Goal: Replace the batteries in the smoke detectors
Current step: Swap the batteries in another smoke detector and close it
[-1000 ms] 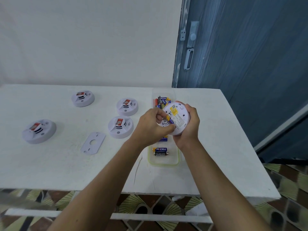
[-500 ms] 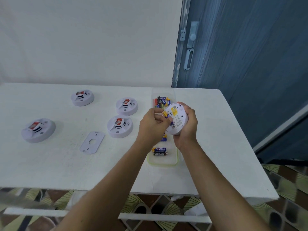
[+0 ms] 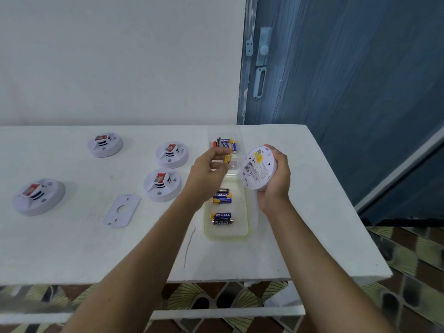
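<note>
One battery (image 3: 227, 159), long axis roughly upright, is pinched in the fingertip grip of the left hand (image 3: 206, 170), just left of the smoke detector (image 3: 259, 168) and clear of it, while the right hand (image 3: 276, 181) wraps the detector's right rim, back face toward that battery.

White table (image 3: 72, 248), white detectors (image 3: 171, 155) — red labels; door (image 3: 348, 80) blue; batteries (image 3: 222, 215) yellow-blue.

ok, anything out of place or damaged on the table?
Only the loose mounting plate: it lies flat and skewed on the table, off any unit, beside a detector. The far batteries lie jumbled, while the near batteries lie side by side. Nothing looks spilled or broken.
</note>
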Demonstrator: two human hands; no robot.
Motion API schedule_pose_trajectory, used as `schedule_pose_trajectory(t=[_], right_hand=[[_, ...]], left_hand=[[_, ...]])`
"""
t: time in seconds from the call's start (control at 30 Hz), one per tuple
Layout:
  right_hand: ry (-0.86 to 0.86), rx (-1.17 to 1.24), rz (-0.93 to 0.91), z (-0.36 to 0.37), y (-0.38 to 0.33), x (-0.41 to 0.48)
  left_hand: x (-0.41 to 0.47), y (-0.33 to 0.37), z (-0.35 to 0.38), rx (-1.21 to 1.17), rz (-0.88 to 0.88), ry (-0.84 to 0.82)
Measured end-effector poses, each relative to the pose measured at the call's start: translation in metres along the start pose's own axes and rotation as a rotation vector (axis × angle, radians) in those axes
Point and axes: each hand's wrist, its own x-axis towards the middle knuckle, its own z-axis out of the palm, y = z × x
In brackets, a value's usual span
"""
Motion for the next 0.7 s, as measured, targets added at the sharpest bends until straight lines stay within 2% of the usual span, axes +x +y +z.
schedule_pose_trajectory(t=[0.13, 0.27, 0.5, 0.7], right_hand=[[0.036, 0.019, -0.003, -0.009, -0.006, 0.002], [0.051, 0.025, 0.013, -0.012, -0.010, 0.003], [0.050, 0.051, 0.008, -0.013, -0.012, 0.007], [0.054, 0.113, 0.040, -0.010, -0.009, 0.015]], left_hand=[[0.013, -0.021, -0.009, 0.522, 0.114, -0.256], [0.021, -0.032, -0.009, 0.734, 0.061, -0.385], [0.021, -0.037, -0.010, 0.802, 0.114, -0.442], [0.026, -0.022, -0.013, 0.720, 0.168, -0.368]])
